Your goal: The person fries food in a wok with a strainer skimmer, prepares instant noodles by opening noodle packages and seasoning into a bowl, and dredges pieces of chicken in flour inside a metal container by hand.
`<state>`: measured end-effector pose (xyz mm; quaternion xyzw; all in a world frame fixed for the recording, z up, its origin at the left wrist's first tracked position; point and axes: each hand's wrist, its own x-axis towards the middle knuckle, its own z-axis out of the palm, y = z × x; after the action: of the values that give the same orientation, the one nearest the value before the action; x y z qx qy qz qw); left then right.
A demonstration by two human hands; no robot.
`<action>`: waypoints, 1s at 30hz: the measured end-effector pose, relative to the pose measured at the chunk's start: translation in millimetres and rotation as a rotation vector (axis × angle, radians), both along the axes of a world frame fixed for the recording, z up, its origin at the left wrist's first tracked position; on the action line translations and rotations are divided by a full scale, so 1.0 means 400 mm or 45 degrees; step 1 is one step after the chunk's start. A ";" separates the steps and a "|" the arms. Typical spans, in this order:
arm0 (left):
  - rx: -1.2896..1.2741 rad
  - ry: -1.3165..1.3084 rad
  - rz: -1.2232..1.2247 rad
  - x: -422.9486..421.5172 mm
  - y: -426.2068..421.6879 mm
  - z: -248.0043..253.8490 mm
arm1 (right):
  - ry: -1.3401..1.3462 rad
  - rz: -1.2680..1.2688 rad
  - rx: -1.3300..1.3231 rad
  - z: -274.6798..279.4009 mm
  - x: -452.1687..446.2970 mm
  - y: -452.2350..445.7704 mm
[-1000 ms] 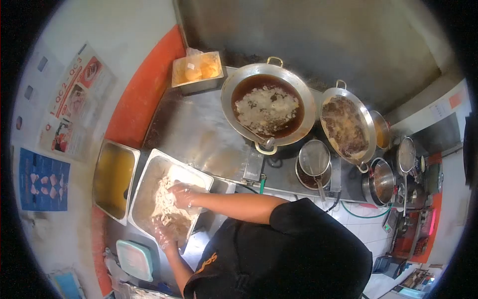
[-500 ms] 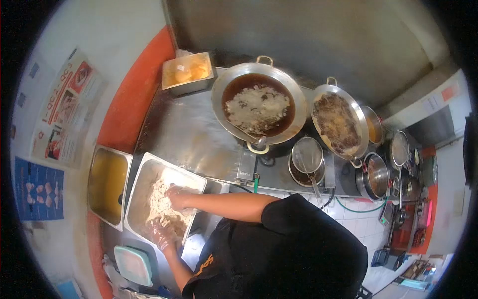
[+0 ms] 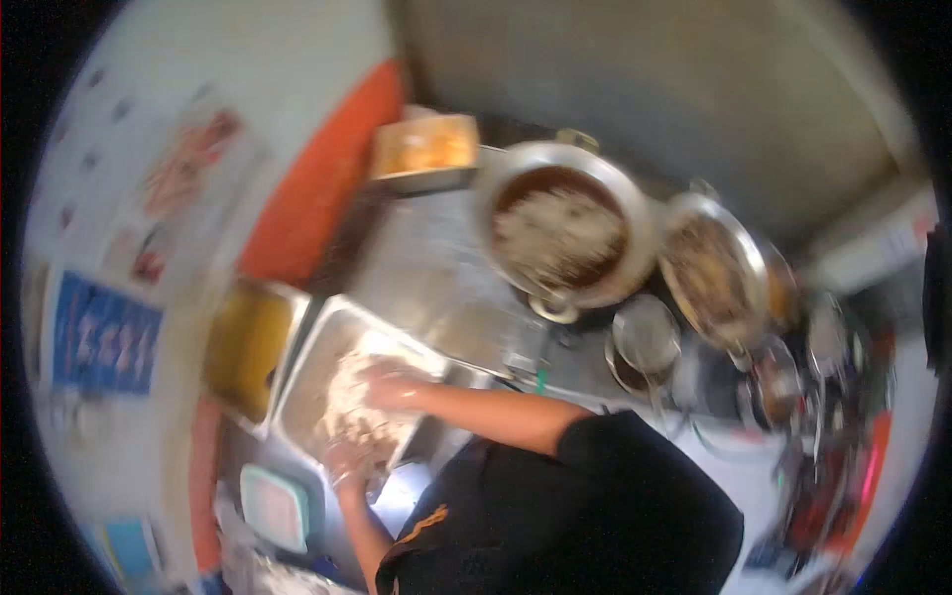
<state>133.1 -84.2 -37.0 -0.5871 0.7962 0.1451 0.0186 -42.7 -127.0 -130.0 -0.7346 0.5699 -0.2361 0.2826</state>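
A deep steel tray holds pale flour with lumpy coated pieces toward its near end. My right hand, in a clear plastic glove, rests in the flour by the tray's upper side. Lower down, my left hand, also gloved, touches the coated pieces near the tray's lower edge. Flour and motion blur hide the fingers of both hands, so their grip does not show.
Beside the tray stands a steel container of yellow liquid. A wide pan of dark oil has pale food frying in it. Another pan, a mesh strainer, a steel tub with orange contents and a lidded box surround the worktop.
My view has swung, shifting the scene rightward in the picture and blurring it. Both hands stay inside the tray, with little visible movement relative to it.
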 end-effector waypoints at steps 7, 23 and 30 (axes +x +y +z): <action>-0.100 0.243 0.048 0.062 0.042 -0.041 | -0.397 -0.005 0.393 0.144 -0.049 0.005; -0.353 0.768 0.061 0.076 0.258 0.009 | -1.699 -0.334 0.378 0.341 -0.039 0.327; -0.139 1.046 -0.281 0.116 0.374 -0.050 | -1.242 -0.861 -0.126 0.353 -0.129 0.819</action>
<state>179.6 65.6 -57.1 -0.3919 0.8020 0.3218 -0.3156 -94.3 200.7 11.2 -0.3313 0.5651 -0.6494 0.3863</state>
